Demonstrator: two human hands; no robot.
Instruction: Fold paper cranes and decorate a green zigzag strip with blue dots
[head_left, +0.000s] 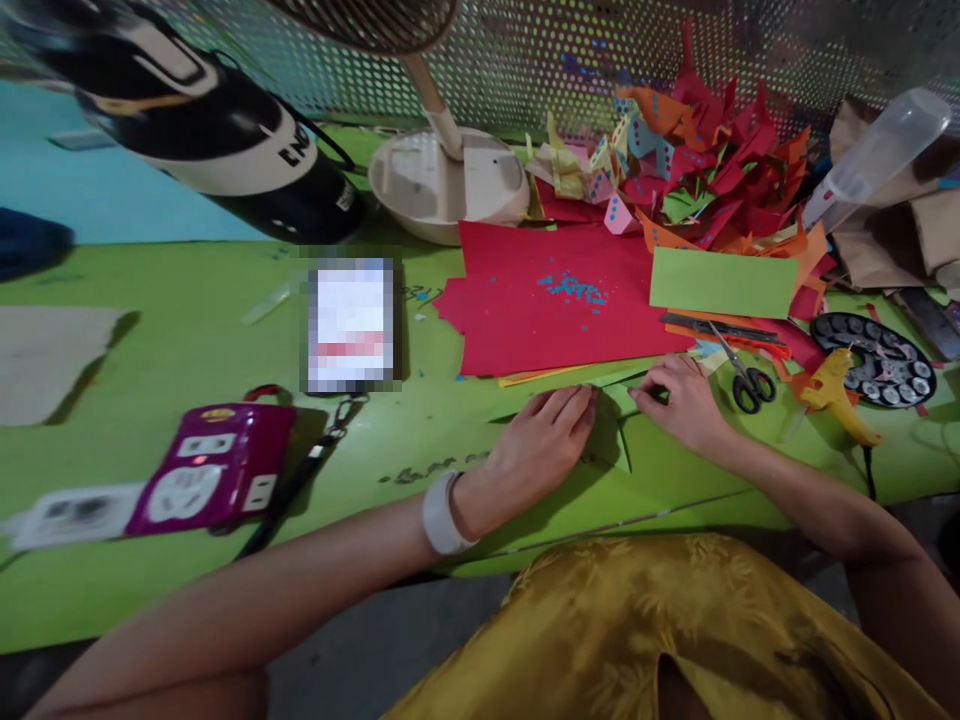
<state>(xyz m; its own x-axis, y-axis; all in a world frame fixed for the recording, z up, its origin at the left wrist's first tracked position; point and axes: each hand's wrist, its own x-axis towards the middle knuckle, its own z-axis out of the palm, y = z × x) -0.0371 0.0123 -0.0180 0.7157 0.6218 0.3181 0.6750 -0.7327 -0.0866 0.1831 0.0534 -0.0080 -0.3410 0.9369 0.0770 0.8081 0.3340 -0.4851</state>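
A folded piece of green paper point(616, 402) lies on the green table in front of me, its pointed corners spread to both sides. My left hand point(544, 440) is closed over its left part, fingers together and pressing it down. At its right side, my right hand point(682, 405) pinches the paper between thumb and finger. Just beyond the hands is a red sheet point(517, 325) with small blue bits scattered on it. Black-handled scissors point(746, 375) rest to the right of my right hand.
A yellow glue gun point(836, 400) and a black round tray point(907, 375) lie at the right. A pale green card point(724, 283) sits before a pile of folded coloured paper point(720, 160). To the left are a purple power strip point(217, 465), a phone point(351, 325) and a large bottle point(240, 150).
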